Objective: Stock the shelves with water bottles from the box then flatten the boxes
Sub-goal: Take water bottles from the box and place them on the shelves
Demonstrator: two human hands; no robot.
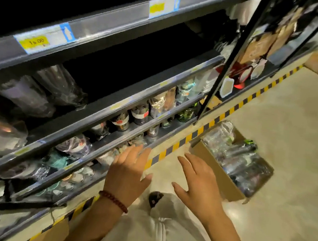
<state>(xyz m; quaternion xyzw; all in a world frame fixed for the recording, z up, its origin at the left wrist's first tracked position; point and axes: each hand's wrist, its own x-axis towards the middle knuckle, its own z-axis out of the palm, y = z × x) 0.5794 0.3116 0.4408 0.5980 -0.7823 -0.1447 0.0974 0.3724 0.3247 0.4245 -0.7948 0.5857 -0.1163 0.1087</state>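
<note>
An open cardboard box (224,178) stands on the floor at the right, holding several clear wrapped water bottles (237,154). Dark metal shelves (104,112) run across the left and centre. Wrapped bottles (45,90) lie on the middle shelf at the left, and the rest of that shelf is dark. My left hand (129,174), with a red bead bracelet on the wrist, hangs flat with straight fingers in front of the lowest shelf edge. My right hand (197,181) is spread flat just left of the box. Neither hand holds anything.
Lower shelves hold several mixed bottles and cups (141,114). A yellow-and-black striped strip (208,125) runs along the floor at the shelf base. A black wire rack (268,45) with packaged goods stands at the upper right. Another cardboard flap (54,233) lies at the bottom left.
</note>
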